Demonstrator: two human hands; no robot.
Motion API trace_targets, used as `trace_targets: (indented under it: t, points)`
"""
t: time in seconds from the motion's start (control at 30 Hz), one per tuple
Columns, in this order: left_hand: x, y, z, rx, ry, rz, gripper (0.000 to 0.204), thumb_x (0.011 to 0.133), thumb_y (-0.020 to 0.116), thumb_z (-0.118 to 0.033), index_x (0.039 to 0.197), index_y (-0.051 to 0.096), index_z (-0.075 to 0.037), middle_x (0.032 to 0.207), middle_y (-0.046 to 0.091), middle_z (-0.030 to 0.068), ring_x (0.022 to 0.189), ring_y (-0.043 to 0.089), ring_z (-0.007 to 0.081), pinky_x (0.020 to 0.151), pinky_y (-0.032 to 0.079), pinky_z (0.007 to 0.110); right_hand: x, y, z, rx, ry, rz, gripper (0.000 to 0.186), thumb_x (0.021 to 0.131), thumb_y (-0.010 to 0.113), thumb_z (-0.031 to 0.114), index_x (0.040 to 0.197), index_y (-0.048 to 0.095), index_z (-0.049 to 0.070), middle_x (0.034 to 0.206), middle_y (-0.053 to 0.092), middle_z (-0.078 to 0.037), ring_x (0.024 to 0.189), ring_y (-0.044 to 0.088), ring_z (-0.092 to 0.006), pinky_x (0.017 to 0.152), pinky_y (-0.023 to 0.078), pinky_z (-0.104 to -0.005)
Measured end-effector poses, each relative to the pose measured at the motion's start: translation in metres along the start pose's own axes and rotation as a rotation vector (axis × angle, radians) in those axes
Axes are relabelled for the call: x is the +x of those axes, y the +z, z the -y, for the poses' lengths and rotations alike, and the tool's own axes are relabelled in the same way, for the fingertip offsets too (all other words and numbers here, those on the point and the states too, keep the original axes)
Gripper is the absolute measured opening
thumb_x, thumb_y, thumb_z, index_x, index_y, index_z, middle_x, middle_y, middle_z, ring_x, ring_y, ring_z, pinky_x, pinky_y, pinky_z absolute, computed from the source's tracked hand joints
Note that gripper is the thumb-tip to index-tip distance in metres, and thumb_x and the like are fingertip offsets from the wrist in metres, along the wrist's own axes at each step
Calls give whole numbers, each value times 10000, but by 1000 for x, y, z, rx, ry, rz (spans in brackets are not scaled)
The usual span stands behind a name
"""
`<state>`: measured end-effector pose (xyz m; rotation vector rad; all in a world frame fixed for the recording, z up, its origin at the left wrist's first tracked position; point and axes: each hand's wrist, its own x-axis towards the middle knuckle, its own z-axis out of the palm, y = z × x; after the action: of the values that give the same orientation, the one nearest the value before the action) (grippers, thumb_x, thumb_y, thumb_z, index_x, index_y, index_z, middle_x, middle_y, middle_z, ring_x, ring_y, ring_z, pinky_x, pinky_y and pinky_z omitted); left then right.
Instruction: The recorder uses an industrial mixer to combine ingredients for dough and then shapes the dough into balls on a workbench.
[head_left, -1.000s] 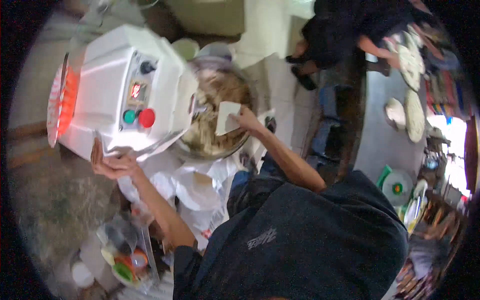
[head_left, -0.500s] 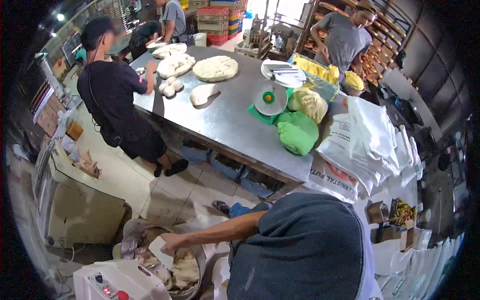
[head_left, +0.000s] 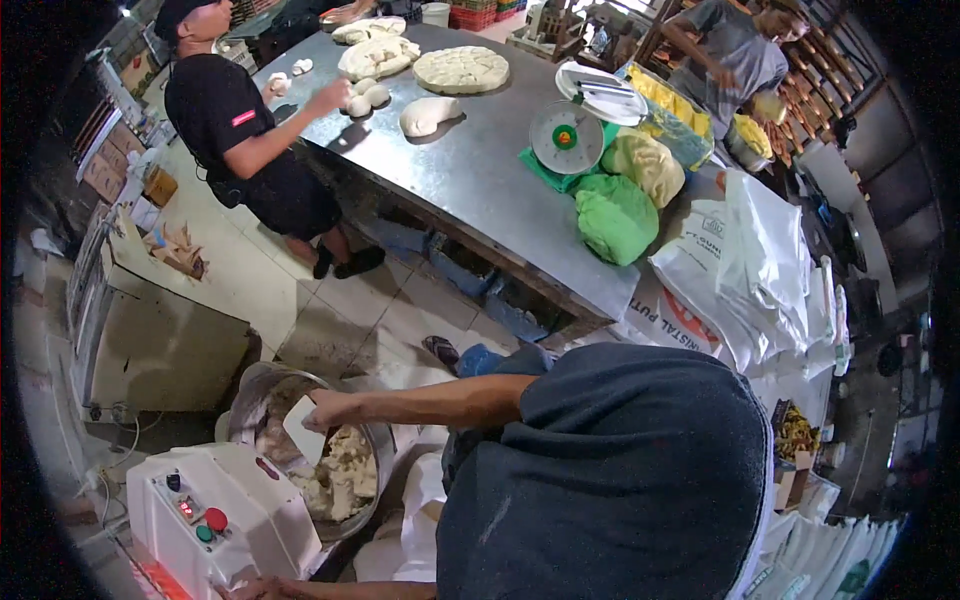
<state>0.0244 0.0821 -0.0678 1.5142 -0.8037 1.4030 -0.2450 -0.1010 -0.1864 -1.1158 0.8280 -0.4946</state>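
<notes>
My right hand [head_left: 332,410] grips a white dough scraper [head_left: 303,430], held over a round metal mixing bowl [head_left: 384,462]. Inside lies pale, lumpy dough [head_left: 340,475], with more smeared along the wall. The scraper's blade slants down toward the dough; whether it touches is unclear. My left hand [head_left: 262,588] lies with fingers stretched against the low edge of the white mixer housing [head_left: 225,490], partly cut off by the picture's bottom. Red and green buttons and a small lit display sit on that housing.
A steel table [head_left: 490,130] carries dough slabs [head_left: 462,70], dough balls [head_left: 366,98], a dial scale [head_left: 566,138] and a green bundle [head_left: 616,218]. White sacks [head_left: 735,260] lie to its right. A person in black [head_left: 225,115] works at its left; another person [head_left: 735,75] stands far right.
The view has tilted lower, shifting the scene upward. My left hand has appeared at the mixer housing. The scraper's angle has changed over the bowl. The person in black now reaches toward the dough balls.
</notes>
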Motion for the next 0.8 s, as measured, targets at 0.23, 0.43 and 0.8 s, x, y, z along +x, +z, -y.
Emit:
trace_targets:
  t: [0.23, 0.43, 0.8]
  points:
    - [-5, 5, 1, 13, 111, -77, 444, 955, 405, -401, 819, 601, -27, 769, 554, 121, 680, 526, 303, 652, 408, 421, 4, 13, -24, 115, -126, -45, 239, 656, 685, 182, 794, 663, -12, 762, 647, -96, 651, 588, -175, 578, 478, -350]
    - [12, -8, -27, -25, 32, -26, 416, 970, 390, -368, 869, 611, -30, 775, 534, 112, 716, 511, 301, 705, 402, 398, -11, 18, -6, 55, 102, -20, 184, 623, 687, 165, 705, 646, 6, 697, 623, -99, 601, 543, -188, 507, 411, -366]
    - [5, -6, -21, 57, 38, 15, 439, 981, 336, -376, 933, 632, -55, 818, 518, 96, 775, 521, 292, 720, 402, 414, -9, 21, -30, 182, 140, 92, 233, 550, 697, 25, 551, 466, -4, 586, 442, -26, 583, 400, -134, 478, 303, -370]
